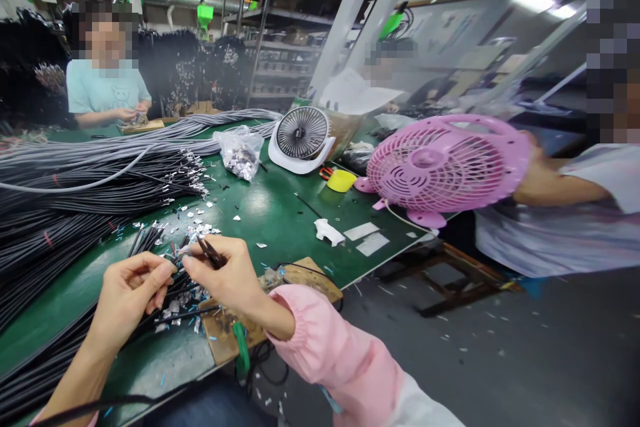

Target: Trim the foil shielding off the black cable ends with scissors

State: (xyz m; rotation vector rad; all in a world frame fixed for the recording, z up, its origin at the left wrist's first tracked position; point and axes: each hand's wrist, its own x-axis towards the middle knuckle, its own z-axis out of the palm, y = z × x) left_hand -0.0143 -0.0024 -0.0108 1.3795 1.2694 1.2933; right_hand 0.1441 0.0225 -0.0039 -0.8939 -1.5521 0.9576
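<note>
My left hand [133, 287] is closed in a pinch at the end of a thin cable, whose stripped tip [173, 255] shows coloured wires between my two hands. Thumb and forefinger of my right hand [233, 277] meet at that same tip. A small dark two-pronged tool [212, 253], perhaps snips or tweezers, is also gripped in my right hand, its points facing up and left. Below my hands lie black cables [55, 353] and foil scraps [175, 307]. Right beside them is a worn wooden board [225, 337] with a green clamp [241, 347] at its edge.
Bundled black cables [90, 213] and grey cables [200, 121] cover the table's left. Farther back are a bag of parts [241, 152], a white fan [301, 137] and yellow tape [341, 180]. A pink fan [440, 163] stands at the right edge, beside a co-worker's arm [565, 180]. Another person [107, 90] sits opposite.
</note>
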